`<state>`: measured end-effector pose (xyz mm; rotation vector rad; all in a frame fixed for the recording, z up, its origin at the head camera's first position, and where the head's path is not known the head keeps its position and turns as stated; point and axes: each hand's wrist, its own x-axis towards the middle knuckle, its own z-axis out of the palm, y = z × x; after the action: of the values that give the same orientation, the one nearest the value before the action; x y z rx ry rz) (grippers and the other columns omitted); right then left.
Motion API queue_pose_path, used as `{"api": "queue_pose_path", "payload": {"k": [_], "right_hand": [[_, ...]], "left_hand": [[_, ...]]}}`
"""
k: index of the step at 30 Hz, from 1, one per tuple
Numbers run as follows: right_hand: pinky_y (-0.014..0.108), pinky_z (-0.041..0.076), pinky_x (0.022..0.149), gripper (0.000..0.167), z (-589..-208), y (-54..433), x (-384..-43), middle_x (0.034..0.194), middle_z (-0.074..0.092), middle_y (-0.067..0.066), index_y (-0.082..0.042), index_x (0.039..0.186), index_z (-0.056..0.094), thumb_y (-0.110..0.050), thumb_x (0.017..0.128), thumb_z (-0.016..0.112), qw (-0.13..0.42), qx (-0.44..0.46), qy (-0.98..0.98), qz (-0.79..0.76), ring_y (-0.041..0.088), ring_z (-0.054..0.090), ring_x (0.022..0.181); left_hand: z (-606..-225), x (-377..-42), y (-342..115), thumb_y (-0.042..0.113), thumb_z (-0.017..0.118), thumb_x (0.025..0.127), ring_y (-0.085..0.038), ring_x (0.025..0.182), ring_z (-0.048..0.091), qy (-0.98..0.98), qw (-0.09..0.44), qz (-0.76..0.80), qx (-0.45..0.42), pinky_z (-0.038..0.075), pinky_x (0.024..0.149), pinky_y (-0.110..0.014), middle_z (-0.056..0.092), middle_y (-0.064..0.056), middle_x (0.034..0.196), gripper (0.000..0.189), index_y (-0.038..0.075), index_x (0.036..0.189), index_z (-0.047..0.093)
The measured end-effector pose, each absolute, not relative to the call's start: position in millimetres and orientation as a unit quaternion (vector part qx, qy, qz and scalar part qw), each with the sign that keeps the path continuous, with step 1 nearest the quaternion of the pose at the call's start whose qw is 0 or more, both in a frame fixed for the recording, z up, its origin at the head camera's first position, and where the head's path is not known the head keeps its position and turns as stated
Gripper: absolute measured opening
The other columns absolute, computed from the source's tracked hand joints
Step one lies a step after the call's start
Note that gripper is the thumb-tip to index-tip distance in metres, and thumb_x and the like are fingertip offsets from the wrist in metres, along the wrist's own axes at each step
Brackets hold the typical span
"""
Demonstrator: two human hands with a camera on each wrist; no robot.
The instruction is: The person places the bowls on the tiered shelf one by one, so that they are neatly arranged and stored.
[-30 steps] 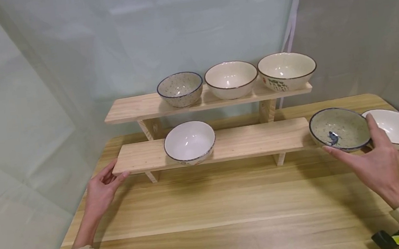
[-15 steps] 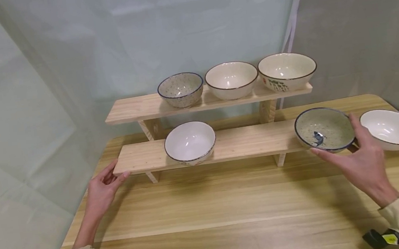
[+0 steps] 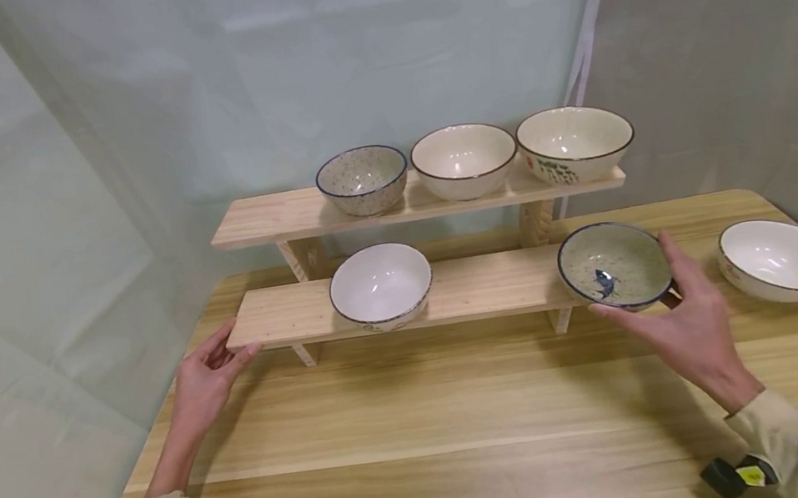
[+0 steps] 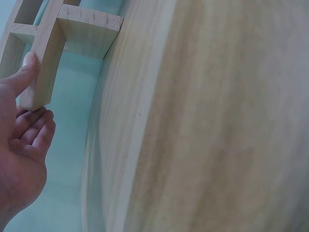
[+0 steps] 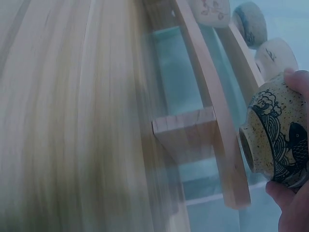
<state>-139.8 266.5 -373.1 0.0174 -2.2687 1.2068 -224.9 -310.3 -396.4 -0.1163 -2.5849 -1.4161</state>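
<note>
At the lower board's left end my left hand (image 3: 204,380) grips the wooden two-tier shelf (image 3: 279,315), thumb in front and fingers at the edge and underside; the left wrist view shows the same hold on the board (image 4: 46,72). My right hand (image 3: 692,320) holds a grey-green speckled bowl (image 3: 616,262) by its side, thumb low in front. That bowl has a blue rim and a blue figure inside; fish and wave drawings cover its outside (image 5: 280,135). It hangs over the lower board's right end. A white bowl (image 3: 379,281) sits on the lower board, left of middle.
Along the upper board stand a speckled blue-rimmed bowl (image 3: 363,178), a cream bowl (image 3: 463,158) and a cream bowl with green plant drawing (image 3: 574,140). Another white bowl (image 3: 782,256) rests on the wooden table (image 3: 425,447) at the right. Pale cloth (image 3: 380,49) hangs behind.
My right hand has carried the grey-green speckled bowl leftward, away from the white bowl on the table and over the lower board's right end. The left hand has stayed in place.
</note>
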Motion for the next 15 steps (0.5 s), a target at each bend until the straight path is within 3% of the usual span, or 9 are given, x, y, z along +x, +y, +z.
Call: {"api": "queue_pose_path", "payload": {"k": [15], "right_hand": [[0.007, 0.044, 0.090, 0.118, -374.1, 239.6, -153.9, 0.151, 0.045, 0.027, 0.004, 0.160, 0.032, 0.003, 0.061, 0.098, 0.301, 0.069, -0.820, 0.481, 0.043, 0.053, 0.123]], "left_hand": [[-398.0, -226.6, -311.6, 0.025, 0.071, 0.102, -0.043, 0.135, 0.047, -0.872, 0.093, -0.479, -0.040, 0.045, 0.087, -0.005, 0.045, -0.032, 0.149, 0.071, -0.005, 0.156, 0.038]]}}
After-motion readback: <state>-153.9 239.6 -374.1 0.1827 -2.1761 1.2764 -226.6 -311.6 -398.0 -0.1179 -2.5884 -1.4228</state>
